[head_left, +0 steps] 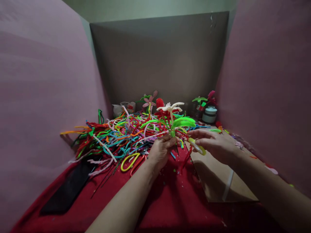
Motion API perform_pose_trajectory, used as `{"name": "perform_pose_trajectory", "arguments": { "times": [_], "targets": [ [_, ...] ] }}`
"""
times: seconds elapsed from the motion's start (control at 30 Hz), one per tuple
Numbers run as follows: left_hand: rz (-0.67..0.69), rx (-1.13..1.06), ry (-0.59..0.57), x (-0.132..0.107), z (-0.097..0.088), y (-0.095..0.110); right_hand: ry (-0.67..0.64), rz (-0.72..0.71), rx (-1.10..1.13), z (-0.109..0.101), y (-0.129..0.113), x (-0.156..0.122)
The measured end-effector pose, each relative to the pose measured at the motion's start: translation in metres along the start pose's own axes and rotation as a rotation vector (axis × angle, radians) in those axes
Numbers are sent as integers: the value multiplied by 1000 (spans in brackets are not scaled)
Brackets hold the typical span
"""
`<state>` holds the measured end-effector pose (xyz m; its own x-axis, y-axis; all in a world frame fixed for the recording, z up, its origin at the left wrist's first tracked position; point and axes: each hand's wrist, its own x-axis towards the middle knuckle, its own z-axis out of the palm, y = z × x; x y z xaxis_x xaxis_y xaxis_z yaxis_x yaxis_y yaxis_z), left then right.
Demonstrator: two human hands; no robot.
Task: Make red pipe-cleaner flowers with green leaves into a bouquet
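My left hand (pixel 161 150) is closed around the stems of a small bunch of pipe-cleaner flowers. A white flower (pixel 171 108) with long petals tops the bunch, red petals (pixel 165 114) sit behind it, and bright green leaves (pixel 184 122) spread to the right. Thin dark stem ends poke out below the fist. To the right, my right hand (pixel 213 144) has its fingers bent around a yellow-rimmed, pale-centred round piece (pixel 197 147), which looks like a roll of tape. A red strand (pixel 188 158) hangs near it.
A large heap of coloured pipe cleaners (pixel 116 132) spreads behind and left. Scissors (pixel 138 163) with yellow and red handles and a black flat object (pixel 68 187) lie on the red cloth (pixel 109 207). Cardboard (pixel 213 184) lies under my right arm; a lidded jar (pixel 209 115) stands behind.
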<state>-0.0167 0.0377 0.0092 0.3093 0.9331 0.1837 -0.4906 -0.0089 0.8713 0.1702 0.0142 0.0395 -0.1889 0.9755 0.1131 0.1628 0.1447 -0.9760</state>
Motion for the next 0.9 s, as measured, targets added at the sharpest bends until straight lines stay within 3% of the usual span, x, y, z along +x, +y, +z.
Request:
{"name": "perform_pose_trajectory", "arguments": {
  "times": [0.17, 0.3, 0.5, 0.6, 0.9],
  "targets": [
    [-27, -48, -25, 0, 1, 5, -130, 43, 247, 16, 4, 21],
    [-26, -23, -19, 2, -1, 0, -176, 46, 304, 20, 8, 28],
    [112, 208, 162, 7, -11, 2, -135, 136, 280, 13, 16, 26],
    [107, 276, 218, 10, -17, 4, -113, 157, 321, 11, 17, 24],
    [-75, 58, 57, 3, -7, 2, -65, 139, 352, 16, 19, 22]
  ]
}}
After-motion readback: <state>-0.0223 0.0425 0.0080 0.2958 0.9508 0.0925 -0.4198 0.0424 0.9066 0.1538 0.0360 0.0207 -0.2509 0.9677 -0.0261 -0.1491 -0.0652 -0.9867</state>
